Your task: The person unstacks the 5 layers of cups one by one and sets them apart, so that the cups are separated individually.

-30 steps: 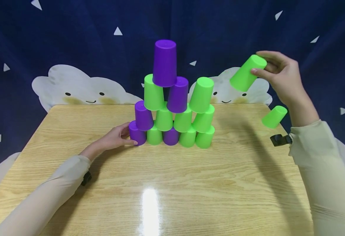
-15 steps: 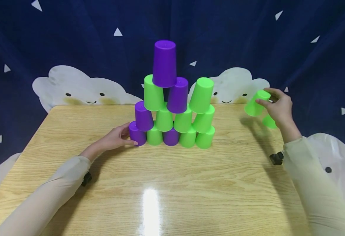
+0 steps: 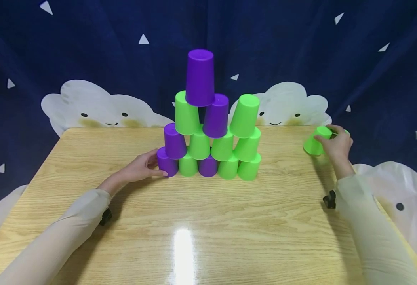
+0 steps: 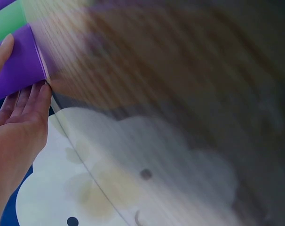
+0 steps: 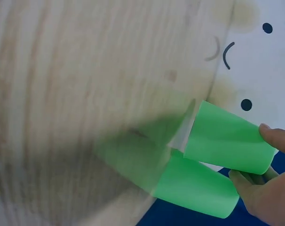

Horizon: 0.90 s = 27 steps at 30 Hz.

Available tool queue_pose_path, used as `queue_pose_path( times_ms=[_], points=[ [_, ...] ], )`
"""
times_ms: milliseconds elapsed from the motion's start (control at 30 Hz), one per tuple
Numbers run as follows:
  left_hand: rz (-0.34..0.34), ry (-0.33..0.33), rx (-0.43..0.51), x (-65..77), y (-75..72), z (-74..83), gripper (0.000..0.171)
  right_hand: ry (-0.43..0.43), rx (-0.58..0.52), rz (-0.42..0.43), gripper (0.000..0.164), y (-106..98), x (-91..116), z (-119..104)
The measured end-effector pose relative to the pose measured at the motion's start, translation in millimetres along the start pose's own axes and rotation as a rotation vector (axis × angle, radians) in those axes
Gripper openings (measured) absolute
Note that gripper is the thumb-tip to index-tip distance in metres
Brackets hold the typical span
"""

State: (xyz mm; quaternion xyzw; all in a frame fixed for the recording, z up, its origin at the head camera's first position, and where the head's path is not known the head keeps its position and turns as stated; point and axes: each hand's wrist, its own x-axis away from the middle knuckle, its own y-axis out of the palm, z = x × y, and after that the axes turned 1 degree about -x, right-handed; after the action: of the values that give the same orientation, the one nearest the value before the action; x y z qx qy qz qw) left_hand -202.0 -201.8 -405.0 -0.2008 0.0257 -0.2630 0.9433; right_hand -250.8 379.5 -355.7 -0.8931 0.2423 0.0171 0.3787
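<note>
In the head view, a stack of upside-down purple and green cups stands mid-table, topped by a purple cup [image 3: 200, 79]. My left hand [image 3: 139, 168] holds the bottom row's leftmost purple cup [image 3: 168, 163], thumb in front and fingers behind. The left wrist view also shows that purple cup [image 4: 20, 61] between thumb and fingers. At the back right, my right hand [image 3: 337, 144] grips a tilted green cup [image 3: 314, 141] near its base, mouth down, close to the table. Another green cup [image 5: 199, 183] stands beside it, mostly hidden by the hand in the head view.
The third row holds a green cup [image 3: 187, 114], a purple cup [image 3: 216, 116] and, at its right end, another green cup [image 3: 245, 115]. The wooden table [image 3: 247, 221] ends near the right-hand cups. A dark blue curtain [image 3: 265, 39] with clouds hangs behind.
My right hand has lowered the green cup from high beside the stack, down and to the right, next to the other green cup. My left hand and the stack have stayed put.
</note>
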Motion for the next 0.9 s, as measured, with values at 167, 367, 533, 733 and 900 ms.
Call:
queue_pose_path(
  times_ms=[167,367,533,733,900],
  points=[
    [-0.002,-0.002,0.000,-0.6,0.5,0.6,0.079,0.004,-0.016,0.012,0.056,0.8,-1.8,8.2],
    [-0.001,-0.009,-0.011,-0.7,0.8,0.3,0.081,0.030,-0.024,0.005,0.057,-0.4,-0.8,10.4],
    [0.004,-0.013,-0.025,-0.3,0.5,0.7,0.080,0.011,-0.015,-0.019,0.057,-4.3,0.5,7.8],
    [0.008,-0.017,-0.036,0.0,0.1,0.7,0.081,-0.019,-0.006,-0.003,0.056,-14.0,0.5,-1.0],
    [0.007,-0.014,-0.039,0.6,-0.6,0.5,0.081,-0.036,-0.059,0.020,0.055,-21.7,0.6,-22.9]
  ],
)
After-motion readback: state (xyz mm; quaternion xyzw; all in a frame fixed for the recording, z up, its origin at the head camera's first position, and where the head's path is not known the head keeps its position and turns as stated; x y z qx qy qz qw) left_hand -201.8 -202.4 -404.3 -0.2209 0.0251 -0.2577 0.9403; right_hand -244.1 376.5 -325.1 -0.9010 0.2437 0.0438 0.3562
